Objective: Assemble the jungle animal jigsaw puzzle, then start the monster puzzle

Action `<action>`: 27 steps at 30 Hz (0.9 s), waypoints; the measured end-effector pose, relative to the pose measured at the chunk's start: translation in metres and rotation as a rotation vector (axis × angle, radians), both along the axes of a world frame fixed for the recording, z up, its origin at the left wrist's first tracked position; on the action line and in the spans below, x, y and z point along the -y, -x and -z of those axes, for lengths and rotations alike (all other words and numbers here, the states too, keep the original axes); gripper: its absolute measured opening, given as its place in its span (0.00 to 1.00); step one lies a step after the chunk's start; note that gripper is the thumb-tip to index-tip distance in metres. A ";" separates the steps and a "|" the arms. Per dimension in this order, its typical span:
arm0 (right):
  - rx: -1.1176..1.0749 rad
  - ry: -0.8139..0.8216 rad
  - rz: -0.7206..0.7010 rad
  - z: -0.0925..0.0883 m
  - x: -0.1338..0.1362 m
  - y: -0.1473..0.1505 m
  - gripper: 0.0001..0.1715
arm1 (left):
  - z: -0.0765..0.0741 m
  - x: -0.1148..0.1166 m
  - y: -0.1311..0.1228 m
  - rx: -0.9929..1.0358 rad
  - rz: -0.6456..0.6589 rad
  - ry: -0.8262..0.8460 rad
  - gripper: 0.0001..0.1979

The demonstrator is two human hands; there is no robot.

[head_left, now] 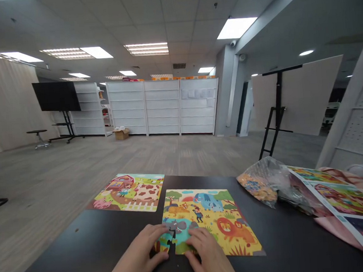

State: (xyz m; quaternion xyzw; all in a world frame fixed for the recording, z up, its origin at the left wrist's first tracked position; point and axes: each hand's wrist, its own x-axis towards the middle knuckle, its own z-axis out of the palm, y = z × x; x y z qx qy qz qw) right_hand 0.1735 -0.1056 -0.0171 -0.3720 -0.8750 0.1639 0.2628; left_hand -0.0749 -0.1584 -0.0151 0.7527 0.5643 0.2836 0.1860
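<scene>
An animal jigsaw puzzle, with elephants, lions and a hippo, lies flat on the black table. At its lower left corner, my left hand has curled fingers and thumb around a corner puzzle piece. A dark, jagged gap runs between this piece and the rest of the picture. Across that gap, my right hand rests with bent fingers on the puzzle's lower left part, its thumb by the bottom edge. The fingers partly cover the pieces under both hands.
A farm puzzle lies at the back left of the table. To the right are a clear plastic bag of loose pieces and printed picture sheets. Beyond stand a board on an easel, white shelves and a screen.
</scene>
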 end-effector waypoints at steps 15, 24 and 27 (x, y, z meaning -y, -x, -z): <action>-0.026 0.043 0.000 -0.003 0.003 0.000 0.12 | -0.003 -0.005 -0.021 -0.121 -0.087 -0.134 0.08; 0.147 0.071 -0.096 -0.015 -0.002 -0.011 0.14 | -0.015 -0.004 -0.041 -0.235 -0.094 -0.073 0.09; 0.194 0.121 -0.146 -0.023 -0.004 -0.029 0.27 | -0.014 -0.010 -0.045 -0.282 -0.087 -0.028 0.15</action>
